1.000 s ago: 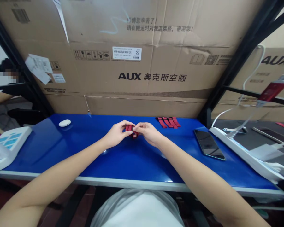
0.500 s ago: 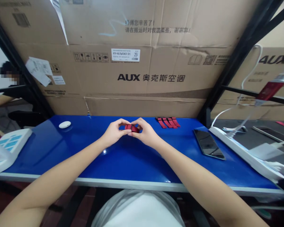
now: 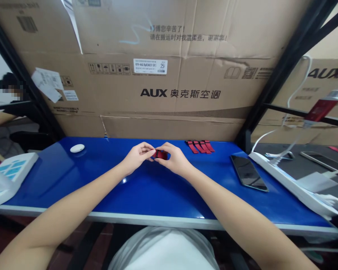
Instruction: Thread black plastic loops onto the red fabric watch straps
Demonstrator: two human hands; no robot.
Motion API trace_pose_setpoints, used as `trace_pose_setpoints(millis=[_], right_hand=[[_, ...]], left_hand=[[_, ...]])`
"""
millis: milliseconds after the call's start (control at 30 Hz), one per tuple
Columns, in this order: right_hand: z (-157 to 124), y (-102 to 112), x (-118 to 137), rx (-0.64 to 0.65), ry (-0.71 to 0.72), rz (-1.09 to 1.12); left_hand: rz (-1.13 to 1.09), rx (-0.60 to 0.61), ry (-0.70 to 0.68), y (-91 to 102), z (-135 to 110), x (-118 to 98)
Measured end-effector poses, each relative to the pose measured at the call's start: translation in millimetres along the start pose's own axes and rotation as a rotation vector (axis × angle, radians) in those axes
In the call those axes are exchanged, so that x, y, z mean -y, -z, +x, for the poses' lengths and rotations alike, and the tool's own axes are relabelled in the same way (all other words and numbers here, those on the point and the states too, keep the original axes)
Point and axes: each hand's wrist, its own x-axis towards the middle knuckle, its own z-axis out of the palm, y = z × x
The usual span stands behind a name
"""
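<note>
Cardboard panel (image 3: 124, 101) is set behind a blue tabletop (image 3: 146, 198). At frame centre, a red strap (image 3: 162, 154) with a dark buckle (image 3: 157, 153) is held in both hands: left end pinched by the left hand (image 3: 139, 155), right part clasped between thumb and fingers of the right hand (image 3: 173, 154). Detail is partly hidden by fingers. Strap could be dropped if the left fingertip grip is loosened, or skewed at the buckle if pulled unevenly. More red straps (image 3: 199, 147), right of centre, could be knocked by a wide right-hand swing.
</note>
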Motion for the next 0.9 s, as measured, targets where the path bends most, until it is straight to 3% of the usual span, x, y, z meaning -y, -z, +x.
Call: trace_pose_setpoints(millis=[133, 267, 367, 533, 633, 733, 900], right_hand=[[0.8, 6.4, 0.1, 0.09, 0.05, -0.147], [2.0, 16.8, -7.3, 0.227, 0.0, -0.35], [2.2, 19.4, -15.8, 0.347, -0.066, -0.408], [8.5, 15.8, -34.8, 0.475, -0.15, -0.404], [14.0, 15.5, -44.3, 0.502, -0.292, -0.507], [9.9, 17.3, -50.0, 0.541, -0.319, -0.524], [-19.4, 18.4, -54.2, 0.487, -0.25, -0.432]], left_hand=[[0.027, -0.03, 0.071, 4.6, 2.8, 0.8], [0.114, -0.103, 0.189, 13.8, 6.7, 5.4], [0.258, -0.049, 0.201, 16.0, 6.9, 10.4], [0.636, 0.239, 0.078, 15.3, -2.0, 10.6], [0.83, 0.284, -0.121, 12.8, -7.9, 9.5], [0.898, 0.368, -0.292, 6.3, -10.9, 13.3], [1.003, 0.375, -0.328, -8.2, -14.0, 21.2]])
